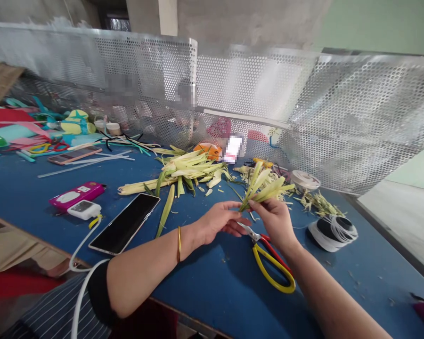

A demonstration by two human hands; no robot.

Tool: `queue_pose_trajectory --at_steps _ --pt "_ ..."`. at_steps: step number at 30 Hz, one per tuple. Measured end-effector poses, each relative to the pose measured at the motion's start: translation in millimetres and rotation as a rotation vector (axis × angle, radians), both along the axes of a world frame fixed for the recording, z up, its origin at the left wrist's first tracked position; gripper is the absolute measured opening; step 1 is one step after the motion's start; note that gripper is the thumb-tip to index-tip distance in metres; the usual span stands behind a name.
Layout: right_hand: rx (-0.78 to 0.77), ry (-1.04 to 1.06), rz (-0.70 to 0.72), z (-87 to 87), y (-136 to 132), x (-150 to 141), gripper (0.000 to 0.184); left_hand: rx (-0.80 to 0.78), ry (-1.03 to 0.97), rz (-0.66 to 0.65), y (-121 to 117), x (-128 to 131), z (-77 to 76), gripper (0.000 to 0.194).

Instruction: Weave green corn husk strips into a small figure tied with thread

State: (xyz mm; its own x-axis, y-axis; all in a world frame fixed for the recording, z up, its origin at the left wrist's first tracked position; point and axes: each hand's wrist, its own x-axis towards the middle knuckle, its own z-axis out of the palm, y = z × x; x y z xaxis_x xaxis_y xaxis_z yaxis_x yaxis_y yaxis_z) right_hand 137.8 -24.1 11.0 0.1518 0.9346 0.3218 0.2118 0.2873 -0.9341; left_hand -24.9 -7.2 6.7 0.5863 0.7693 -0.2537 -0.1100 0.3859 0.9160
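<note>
A small bunch of pale green leaf strips point(265, 184) is held up over the blue table, its loose ends fanning upward to the right. My left hand point(221, 220) pinches the narrow lower end between thumb and forefinger, the other fingers curled loosely below. Close beside it, my right hand point(274, 219) grips the same bunch just above that end. Under my hands lie scissors point(276, 281) with one yellow and one red handle loop, blades partly hidden. Farther back is a heap of similar leaf strips point(194, 167), with cut bits point(208, 192) scattered in front.
A spool of white cord point(332, 233) stands at right, near a roll of white tape point(305, 180). Left of my arm lie a dark phone point(125, 225) and a magenta device point(77, 197) with a white cable point(78, 249). Perforated metal sheeting point(254, 89) borders the table's back.
</note>
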Motion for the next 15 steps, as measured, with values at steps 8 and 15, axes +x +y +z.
queue_pose_trajectory --at_steps 8,15 --pt "-0.061 0.092 0.129 -2.2 -0.8 -3.4 0.025 0.007 0.031 -0.141 -1.5 -1.0 -7.1 0.038" --pt "-0.085 0.107 -0.084 -8.9 1.5 -5.8 0.030 -0.084 0.042 0.018 1.1 1.2 -5.4 0.025"
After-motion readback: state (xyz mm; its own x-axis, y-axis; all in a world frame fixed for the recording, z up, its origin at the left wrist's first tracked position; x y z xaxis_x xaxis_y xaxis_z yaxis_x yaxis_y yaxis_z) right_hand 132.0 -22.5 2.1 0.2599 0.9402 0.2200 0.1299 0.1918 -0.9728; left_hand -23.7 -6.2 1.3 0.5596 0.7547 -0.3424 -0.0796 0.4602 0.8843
